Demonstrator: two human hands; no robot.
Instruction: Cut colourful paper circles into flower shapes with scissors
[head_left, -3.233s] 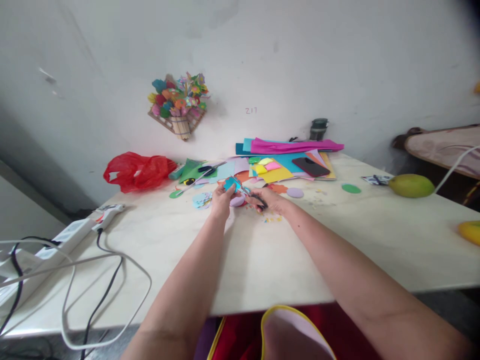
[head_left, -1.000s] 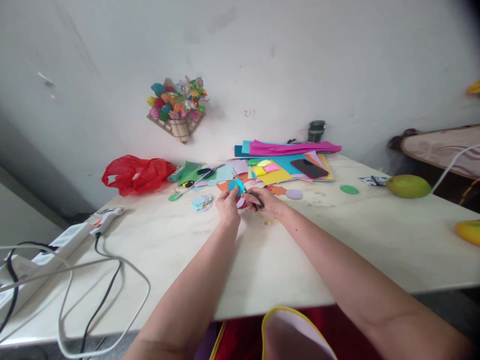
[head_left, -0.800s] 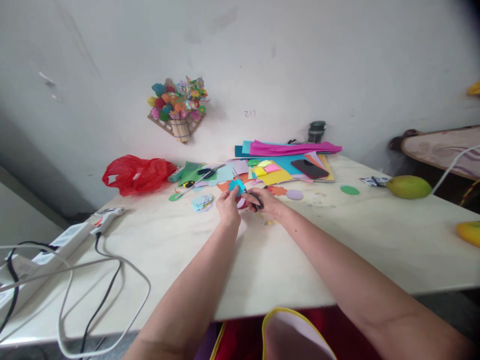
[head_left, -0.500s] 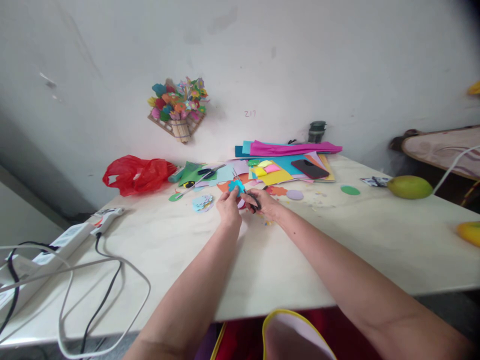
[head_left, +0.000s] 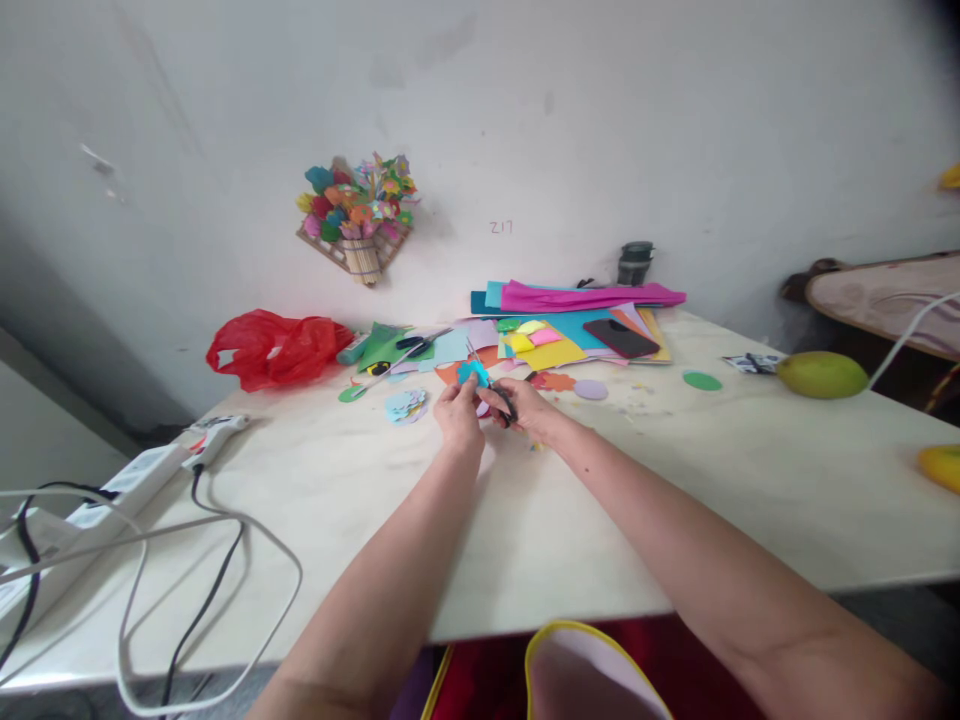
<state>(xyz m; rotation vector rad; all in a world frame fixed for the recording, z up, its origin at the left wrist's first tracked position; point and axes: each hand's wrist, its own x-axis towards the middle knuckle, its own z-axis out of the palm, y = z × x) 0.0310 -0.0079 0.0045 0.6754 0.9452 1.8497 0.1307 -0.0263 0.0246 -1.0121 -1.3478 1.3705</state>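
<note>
Between the fingertips of my left hand [head_left: 459, 410] is a small blue paper flower [head_left: 472, 373] with a scalloped edge. My right hand [head_left: 525, 408] is closed around the dark handles of a pair of scissors [head_left: 504, 402]. The blades point up and away, close beside the flower; whether they touch it I cannot tell. Left of my hands lies a pile of pale blue cut pieces [head_left: 406, 405]. On the other side are an orange cutout [head_left: 553, 382] and a lilac disc [head_left: 590, 390]. A reddish piece under my hands is mostly hidden.
Coloured sheets [head_left: 562, 352] and a phone [head_left: 621, 338] lie at the back. A second pair of scissors [head_left: 415, 346] rests near a red plastic bag [head_left: 279, 350]. A power strip [head_left: 97, 520] with loose cables takes up the left side. A mango [head_left: 822, 374] sits at the right.
The scissor handles in my right hand have shifted slightly to the left and closer together. My left hand keeps the blue flower in nearly the same place.
</note>
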